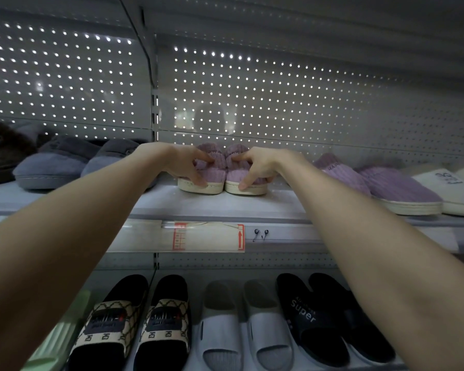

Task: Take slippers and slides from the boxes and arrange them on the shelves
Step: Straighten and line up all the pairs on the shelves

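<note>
The lilac slippers (pixel 217 174) were ribbed with cream soles, the plush slippers (pixel 51 167) grey, the lattice slides (pixel 113 325) black-and-cream, the plain slides (pixel 220 330) pale grey.

On the upper shelf (pixel 225 204) the bare strip at 6 o'clock of the middle purple pair (pixel 223 172) lies open. At 9 o'clock grey slippers (pixel 65 164) stand near, the left hand (pixel 182 162) filling the gap. At 3 o'clock a second purple pair (pixel 373 183) sits close, the right hand (pixel 263 164) between. At 12 o'clock the perforated back panel (pixel 279 103) blocks the way. Above the slippers there is open room.
</note>
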